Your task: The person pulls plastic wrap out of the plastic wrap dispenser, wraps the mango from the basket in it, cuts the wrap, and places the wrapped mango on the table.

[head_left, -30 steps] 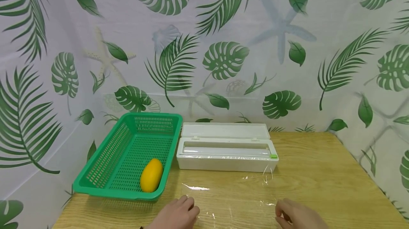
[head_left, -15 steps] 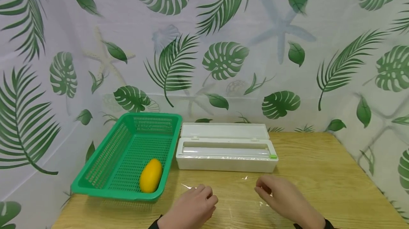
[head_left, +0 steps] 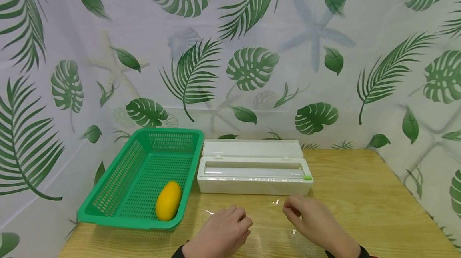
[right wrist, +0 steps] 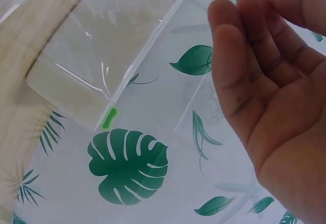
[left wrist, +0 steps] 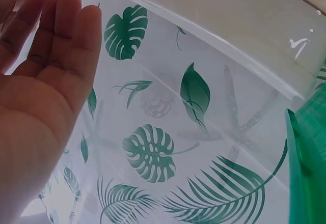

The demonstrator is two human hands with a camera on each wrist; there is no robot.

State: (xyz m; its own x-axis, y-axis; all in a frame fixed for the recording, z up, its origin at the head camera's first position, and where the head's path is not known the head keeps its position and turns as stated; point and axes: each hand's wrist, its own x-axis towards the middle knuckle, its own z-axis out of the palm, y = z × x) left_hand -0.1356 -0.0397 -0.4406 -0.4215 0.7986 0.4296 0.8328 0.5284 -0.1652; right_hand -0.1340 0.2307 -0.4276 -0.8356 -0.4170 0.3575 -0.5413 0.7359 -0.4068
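A white cling film dispenser box (head_left: pixel 252 187) stands at the table's back with its lid raised and a film roll inside. Clear film (head_left: pixel 276 202) seems to run from its front edge over the table, visible mostly by glints. My left hand (head_left: pixel 225 230) hovers left of centre before the box, fingers loosely bent. Opposite it is my right hand (head_left: pixel 315 220), thumb and fingertips close together. In the right wrist view no thing shows between the fingers (right wrist: pixel 232 56); the left palm (left wrist: pixel 35 112) also looks bare. Clear film is hard to make out near the hands.
A green basket (head_left: pixel 122 223) stands at the left, holding a yellow mango-like fruit (head_left: pixel 168 201). A green slider (head_left: pixel 307 177) sits at the box's right front edge. The wooden table (head_left: pixel 367 194) meets a leaf-printed curtain (head_left: pixel 263 18) behind.
Both hands have moved forward from the table's near side toward the box and come closer together. Over the last half second they shift only slightly. The box, basket and fruit stay put.
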